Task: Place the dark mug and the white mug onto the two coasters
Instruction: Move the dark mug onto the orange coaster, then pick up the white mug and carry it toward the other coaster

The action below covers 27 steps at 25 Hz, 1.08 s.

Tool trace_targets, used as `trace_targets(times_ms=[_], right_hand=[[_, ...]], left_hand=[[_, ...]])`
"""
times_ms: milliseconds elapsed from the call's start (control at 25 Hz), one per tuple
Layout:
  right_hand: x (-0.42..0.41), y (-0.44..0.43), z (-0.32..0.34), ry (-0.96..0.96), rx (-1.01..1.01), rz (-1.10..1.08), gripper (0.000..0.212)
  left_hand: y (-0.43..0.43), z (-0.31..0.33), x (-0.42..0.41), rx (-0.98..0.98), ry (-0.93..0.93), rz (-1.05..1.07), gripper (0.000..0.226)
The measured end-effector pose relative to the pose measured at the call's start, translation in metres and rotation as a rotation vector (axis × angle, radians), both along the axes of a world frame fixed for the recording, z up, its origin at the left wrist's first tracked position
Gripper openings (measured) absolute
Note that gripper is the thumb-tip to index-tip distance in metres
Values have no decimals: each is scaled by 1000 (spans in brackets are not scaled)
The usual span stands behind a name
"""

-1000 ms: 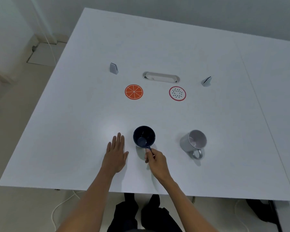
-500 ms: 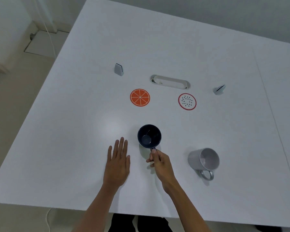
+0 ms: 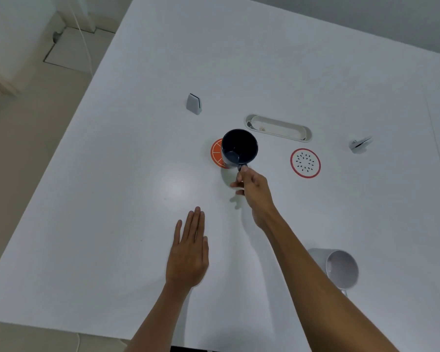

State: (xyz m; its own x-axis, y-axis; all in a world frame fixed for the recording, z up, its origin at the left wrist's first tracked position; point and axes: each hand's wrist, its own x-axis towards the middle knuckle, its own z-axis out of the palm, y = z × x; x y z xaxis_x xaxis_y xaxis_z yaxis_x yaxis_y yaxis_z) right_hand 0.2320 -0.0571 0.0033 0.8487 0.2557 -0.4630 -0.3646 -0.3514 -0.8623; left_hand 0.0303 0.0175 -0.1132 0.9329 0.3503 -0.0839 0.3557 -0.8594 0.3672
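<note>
My right hand point(image 3: 252, 189) grips the handle of the dark mug point(image 3: 239, 148), which hangs upright over the right part of the orange-slice coaster point(image 3: 216, 154) and hides much of it. I cannot tell whether the mug touches the coaster. The dragon-fruit coaster point(image 3: 305, 163) lies bare to the right. The white mug point(image 3: 341, 269) stands near the table's front right, partly behind my right forearm. My left hand point(image 3: 188, 252) rests flat on the table, fingers together, holding nothing.
A white table point(image 3: 112, 199) carries an oval cable slot point(image 3: 278, 128) behind the coasters. Two small grey wedge-shaped devices stand at the left point(image 3: 194, 104) and right point(image 3: 360, 144). The table's left edge drops to a beige floor.
My right hand has lifted the dark mug from the near table and carried it forward to the orange coaster. The view has shifted closer. My left hand stays flat.
</note>
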Motion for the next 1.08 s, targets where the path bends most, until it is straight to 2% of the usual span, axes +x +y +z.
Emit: trace_targets(times_ms=[560, 760, 840, 920, 1080], right_hand=[[25, 21, -13, 47, 19, -5, 42], [23, 10, -6, 38, -1, 1, 34], [8, -10, -10, 1, -67, -14, 33], [-21, -41, -27, -151, -201, 37, 35], [-86, -99, -72, -382, -557, 299, 53]], left_hand=[[2, -2, 5, 11, -10, 3, 62], [3, -2, 5, 35, -29, -5, 61], [3, -3, 6, 49, -31, -5, 61], [2, -1, 5, 63, -23, -5, 61], [-3, 1, 3, 69, 3, 3, 63]])
